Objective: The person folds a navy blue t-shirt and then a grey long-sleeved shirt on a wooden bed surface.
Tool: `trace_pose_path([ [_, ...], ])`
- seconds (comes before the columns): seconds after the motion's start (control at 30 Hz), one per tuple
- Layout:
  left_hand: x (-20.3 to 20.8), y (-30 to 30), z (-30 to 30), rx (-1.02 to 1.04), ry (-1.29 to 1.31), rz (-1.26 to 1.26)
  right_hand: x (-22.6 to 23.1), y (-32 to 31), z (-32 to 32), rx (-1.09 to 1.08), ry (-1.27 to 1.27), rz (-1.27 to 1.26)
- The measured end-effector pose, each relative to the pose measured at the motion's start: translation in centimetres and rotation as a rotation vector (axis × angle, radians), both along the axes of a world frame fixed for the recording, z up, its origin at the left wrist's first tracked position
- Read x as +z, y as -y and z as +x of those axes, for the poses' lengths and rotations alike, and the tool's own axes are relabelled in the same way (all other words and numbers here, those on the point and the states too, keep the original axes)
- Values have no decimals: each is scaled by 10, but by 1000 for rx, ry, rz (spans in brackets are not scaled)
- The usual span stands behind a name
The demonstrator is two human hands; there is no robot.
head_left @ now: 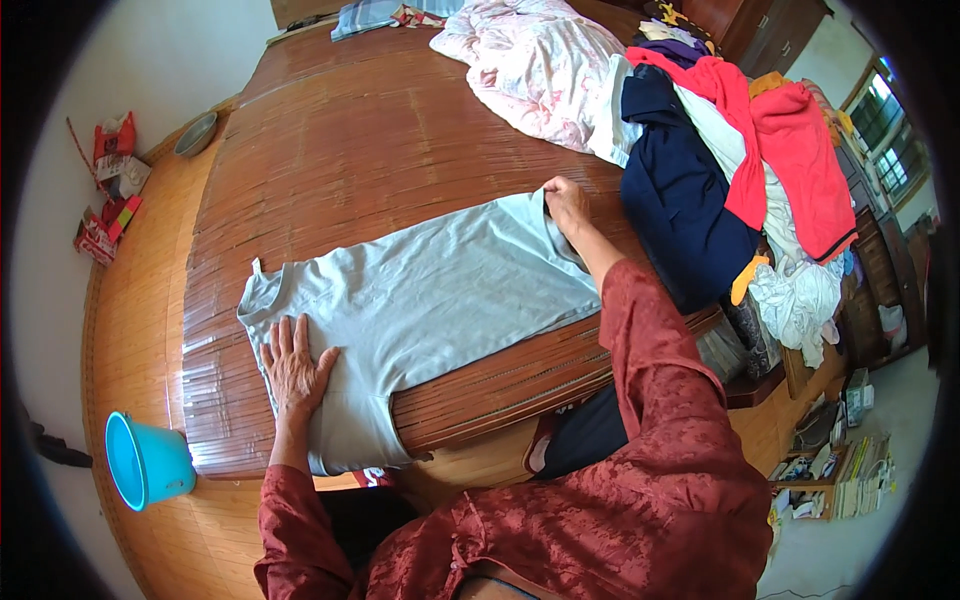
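Note:
A pale grey-blue T-shirt (440, 290) lies spread flat on a brown bamboo mat (350, 140) that covers a bed. My left hand (295, 368) rests flat on the shirt near its collar and sleeve end, fingers apart. At the shirt's far hem, my right hand (567, 205) pinches the edge of the cloth, which is lifted slightly there. Both arms wear dark red patterned sleeves.
A pile of clothes (740, 170) in navy, red, white and orange lies at the right of the mat. A pink-white quilt (545, 65) is bunched at the far end. A blue bucket (148, 460) stands on the wooden floor at left. Books and clutter (835, 470) sit on the floor at right.

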State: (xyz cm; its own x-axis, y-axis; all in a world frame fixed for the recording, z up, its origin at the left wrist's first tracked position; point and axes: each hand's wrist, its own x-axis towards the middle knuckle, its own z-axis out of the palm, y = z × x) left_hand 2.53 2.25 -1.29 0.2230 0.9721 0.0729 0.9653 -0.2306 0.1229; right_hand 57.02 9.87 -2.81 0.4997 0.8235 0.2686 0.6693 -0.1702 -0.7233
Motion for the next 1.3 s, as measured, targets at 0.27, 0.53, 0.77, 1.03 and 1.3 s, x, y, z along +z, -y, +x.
trace_pose_path([
  [0.27, 6, 1, 4, 32, -11, -39, -18, -24, 28, -170, -276, -182],
  [0.53, 5, 1, 4, 20, -9, -26, -13, -17, 34, 144, -683, -335],
  [0.77, 3, 3, -3, 30, -6, -26, -4, -13, 0, 111, -1046, -152],
  [1.03, 3, 2, 0, 30, -17, -27, -17, -31, 19, -225, -706, 278],
  [1.3, 7, 2, 0, 22, -15, -41, -6, -18, -84, 150, 182, 421],
])
